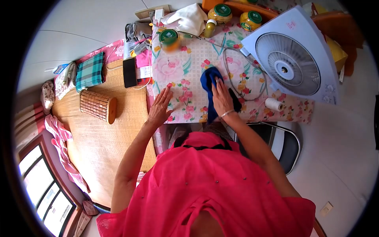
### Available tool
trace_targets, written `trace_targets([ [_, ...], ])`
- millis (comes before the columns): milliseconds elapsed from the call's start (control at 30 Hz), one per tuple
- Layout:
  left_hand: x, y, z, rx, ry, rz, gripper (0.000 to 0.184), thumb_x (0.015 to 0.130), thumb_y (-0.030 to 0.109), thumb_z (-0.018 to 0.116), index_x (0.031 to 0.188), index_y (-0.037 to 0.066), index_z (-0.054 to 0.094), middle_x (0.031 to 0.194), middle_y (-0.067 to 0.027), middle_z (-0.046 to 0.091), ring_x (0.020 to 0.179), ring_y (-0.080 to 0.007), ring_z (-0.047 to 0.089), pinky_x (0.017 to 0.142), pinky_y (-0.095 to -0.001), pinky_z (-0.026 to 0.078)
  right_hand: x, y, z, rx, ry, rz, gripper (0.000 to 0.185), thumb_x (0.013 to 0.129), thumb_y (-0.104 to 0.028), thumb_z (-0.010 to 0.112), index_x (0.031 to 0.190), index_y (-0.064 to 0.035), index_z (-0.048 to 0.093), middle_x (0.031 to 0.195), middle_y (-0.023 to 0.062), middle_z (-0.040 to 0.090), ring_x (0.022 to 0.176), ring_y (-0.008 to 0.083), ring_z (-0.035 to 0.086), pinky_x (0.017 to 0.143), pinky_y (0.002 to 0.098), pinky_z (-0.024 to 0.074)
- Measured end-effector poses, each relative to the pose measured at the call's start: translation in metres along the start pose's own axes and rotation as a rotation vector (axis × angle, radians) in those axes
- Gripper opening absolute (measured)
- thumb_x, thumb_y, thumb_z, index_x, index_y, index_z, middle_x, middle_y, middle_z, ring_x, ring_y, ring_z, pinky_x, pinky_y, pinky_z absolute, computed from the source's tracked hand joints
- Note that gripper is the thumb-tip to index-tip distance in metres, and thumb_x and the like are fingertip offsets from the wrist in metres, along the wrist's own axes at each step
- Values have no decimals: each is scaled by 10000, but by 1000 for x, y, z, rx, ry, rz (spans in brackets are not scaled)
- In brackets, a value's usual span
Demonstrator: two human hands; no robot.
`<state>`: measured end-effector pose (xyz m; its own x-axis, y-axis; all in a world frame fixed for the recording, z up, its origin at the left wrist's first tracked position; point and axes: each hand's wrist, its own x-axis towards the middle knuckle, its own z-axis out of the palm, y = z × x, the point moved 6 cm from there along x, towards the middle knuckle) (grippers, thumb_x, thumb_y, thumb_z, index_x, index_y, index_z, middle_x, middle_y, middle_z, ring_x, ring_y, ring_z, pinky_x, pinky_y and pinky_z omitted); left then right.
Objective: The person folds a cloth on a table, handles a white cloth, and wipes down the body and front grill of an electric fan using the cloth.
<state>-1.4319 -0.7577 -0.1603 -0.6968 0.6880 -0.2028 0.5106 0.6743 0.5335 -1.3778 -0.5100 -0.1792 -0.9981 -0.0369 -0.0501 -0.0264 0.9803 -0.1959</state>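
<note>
My left hand point(161, 103) lies flat on the flowered tablecloth point(181, 73), fingers stretched out, with nothing in it. My right hand point(222, 96) presses on a dark blue cloth point(208, 81) that is bunched on the table, its fingers curved over the fabric. Part of the cloth is hidden beneath the palm, and a black piece point(236, 103) shows on the other side of the hand. A loop of grey cord point(258, 94) lies just beyond my right hand. To the right sits a spool of white thread point(274, 104).
A box fan point(294, 59) stands at the right. Jars with green lids point(220, 14), a small bottle point(210, 29) and a white cloth point(188, 19) are at the back. At left are a phone point(129, 73), a woven mat point(98, 146) and a bamboo pillow point(96, 106). A chair point(290, 146) stands front right.
</note>
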Motion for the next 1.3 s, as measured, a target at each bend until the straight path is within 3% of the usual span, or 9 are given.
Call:
trace_targets([
  [100, -1, -4, 2, -1, 12, 7, 775, 713, 91, 740, 1395, 49, 373, 1537, -142, 221, 1424, -315, 206, 1141, -432, 239, 3, 1, -1, -21, 13, -22, 459, 884, -87, 443, 1327, 32, 454, 1451, 210, 345, 1359, 333, 321, 1137, 428, 242],
  [267, -1, -1, 4, 8, 23, 19, 782, 717, 94, 740, 1400, 45, 365, 1533, -152, 225, 1424, -317, 205, 1137, -432, 249, 82, 30, 3, -1, 104, 20, 444, 914, -85, 389, 1337, 43, 433, 1431, 225, 375, 1341, 347, 340, 1123, 424, 269],
  [367, -2, 0, 3, 18, 32, 22, 795, 716, 89, 740, 1409, 42, 353, 1531, -157, 227, 1423, -319, 208, 1134, -432, 252, 85, 31, -1, 7, 90, 39, 473, 895, -79, 460, 1344, 58, 412, 1420, 226, 383, 1329, 364, 348, 1116, 405, 298],
  [467, -1, 0, 2, 12, 26, 14, 807, 715, 85, 740, 1417, 43, 344, 1533, -152, 224, 1422, -317, 210, 1133, -430, 255, 43, 13, -8, -89, 70, -4, 474, 883, -69, 465, 1337, 57, 425, 1427, 220, 378, 1331, 356, 350, 1110, 409, 308],
  [567, -2, -2, 4, -13, 39, 12, 806, 716, 84, 740, 1417, 43, 346, 1537, -146, 220, 1422, -312, 212, 1134, -427, 255, -3, 0, 2, 38, 12, -1, 485, 869, -49, 458, 1342, 49, 427, 1422, 229, 381, 1327, 355, 360, 1122, 429, 284],
  [833, -1, 0, 2, 1, 35, 17, 801, 712, 82, 741, 1411, 34, 352, 1535, -152, 222, 1419, -317, 217, 1136, -418, 253, 81, 28, -5, -26, 111, 12, 437, 889, -82, 431, 1304, 51, 466, 1408, 239, 399, 1308, 358, 385, 1121, 423, 270],
  [1000, -1, 3, 0, 10, 24, 20, 784, 721, 90, 738, 1403, 21, 356, 1534, -158, 217, 1419, -321, 216, 1134, -426, 254, 30, 9, -5, -119, -25, -49, 490, 878, -58, 447, 1353, 53, 411, 1422, 241, 381, 1339, 346, 349, 1120, 388, 292],
  [1100, -1, 2, 1, -4, 28, 17, 796, 711, 73, 737, 1406, 22, 353, 1535, -159, 218, 1419, -323, 214, 1135, -419, 253, -8, 2, -2, -4, -26, -66, 477, 875, -64, 448, 1339, 47, 428, 1419, 239, 378, 1325, 345, 367, 1129, 404, 273],
  [1300, -1, 3, 0, -7, 30, 19, 831, 690, 40, 735, 1420, 31, 339, 1538, -156, 214, 1421, -321, 210, 1139, -402, 251, 78, 23, -8, -15, 102, -43, 445, 898, -72, 436, 1320, 67, 434, 1381, 264, 405, 1300, 375, 381, 1106, 425, 300],
])
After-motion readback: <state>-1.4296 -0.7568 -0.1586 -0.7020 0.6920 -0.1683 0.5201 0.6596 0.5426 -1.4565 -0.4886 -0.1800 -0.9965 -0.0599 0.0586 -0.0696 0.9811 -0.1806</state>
